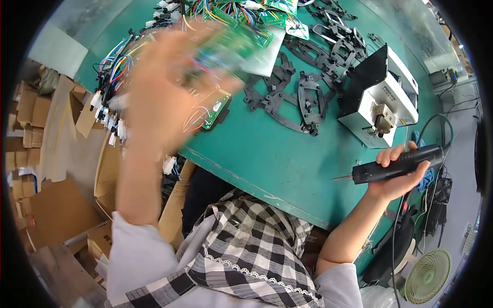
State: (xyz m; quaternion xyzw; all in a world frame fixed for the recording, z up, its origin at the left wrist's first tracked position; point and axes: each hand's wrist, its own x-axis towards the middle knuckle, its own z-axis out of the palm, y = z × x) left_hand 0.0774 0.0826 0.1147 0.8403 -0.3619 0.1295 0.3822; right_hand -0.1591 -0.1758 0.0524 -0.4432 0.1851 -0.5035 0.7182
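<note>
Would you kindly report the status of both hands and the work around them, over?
Right hand gripping black electric screwdriver, bit pointing left. Left hand motion-blurred, green circuit board at its fingers, hold unclear. Wire bundles crowding beside left hand.

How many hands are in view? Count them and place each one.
2. The left hand, blurred, is at the left of the table, near a green circuit board; the right hand grips a black screwdriver at the right. No other hand shows.

Sleeves: pale grey-lavender cloth, ending near the elbows
Apron: black-and-white checked fabric, gathered in folds
Trim: narrow white scalloped lace
</note>
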